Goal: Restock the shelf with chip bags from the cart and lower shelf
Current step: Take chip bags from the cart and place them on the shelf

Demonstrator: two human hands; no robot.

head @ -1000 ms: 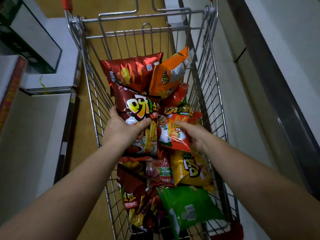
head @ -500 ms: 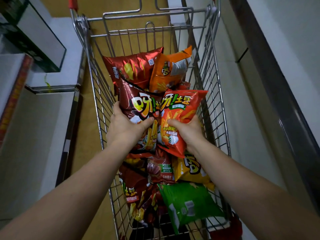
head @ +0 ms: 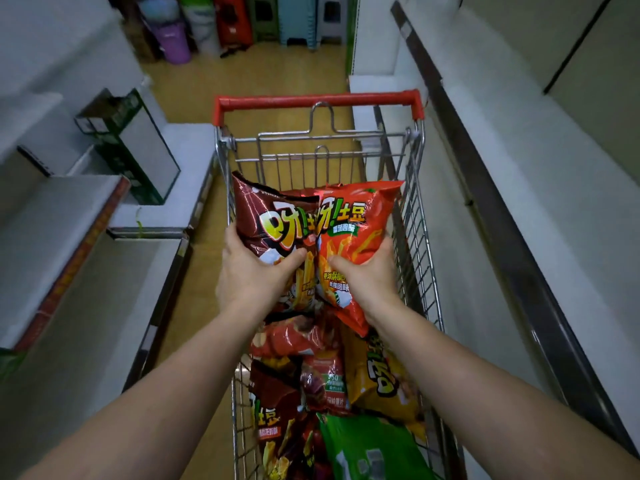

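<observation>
Dark red bag (head: 268, 223) in the left hand (head: 252, 275), orange bag (head: 360, 233) in the right hand (head: 367, 282); each hand is curled round its bag's lower half, thumb across the front. Both bags now ride upright and side by side, touching at the inner edges, raised above the pile in the cart (head: 420, 216). A second ago they lay among the others, the hands only closing on them; half a second ago the orange one was just tipping up. The view has lifted too, taking in the red handle (head: 315, 100) and the aisle floor beyond. Judgement: the pick is done and the carry to a shelf comes next. Pale shelves (head: 540, 188) flank the cart on both sides; which one is the target cannot be told. More bags remain in the cart: a yellow bag (head: 381, 375), a green bag (head: 367, 448), several red ones.
</observation>
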